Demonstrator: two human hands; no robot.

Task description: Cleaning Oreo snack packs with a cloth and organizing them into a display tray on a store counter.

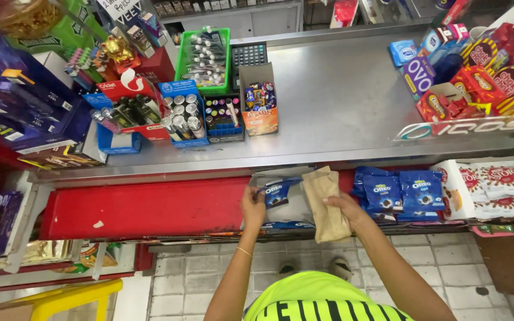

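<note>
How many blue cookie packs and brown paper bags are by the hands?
Blue cookie pack in the left hand: 1
Blue cookie packs stacked on the shelf beside the right hand: 3 that show clearly
Brown paper bag under the right hand: 1
Total: 5

A single view comes from a camera on the person's head, looking steeply down and forward over the grey metal worktop (340, 101) and the shelf below its front edge. It sits close, at arm's length: both forearms reach up from the bottom edge, with the tiled floor (209, 279) beneath.
</note>
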